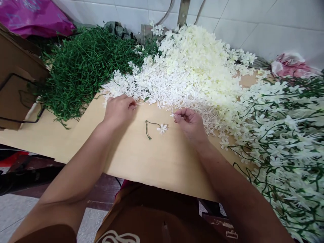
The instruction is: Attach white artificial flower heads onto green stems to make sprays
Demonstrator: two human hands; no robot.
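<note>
My right hand [189, 124] pinches a small white flower piece [172, 115] between thumb and fingertips, just in front of the pile. At the near edge of the white stamens [164, 88], my left hand [119, 108] is closed with its fingers curled; whatever it holds is hidden. Between the hands, on the tan board [152, 162], lies one artificial flower [162, 128] with white petals and a bent green stem. Behind them rises a big heap of cream-white petals [199, 57].
Green plastic stems [86, 64] are heaped at the back left beside a cardboard box [17, 77]. Many stemmed white flowers [286, 141] cover the right side. A purple bag [37, 17] and a pink-and-white bag [291, 65] sit near the tiled wall [253, 20].
</note>
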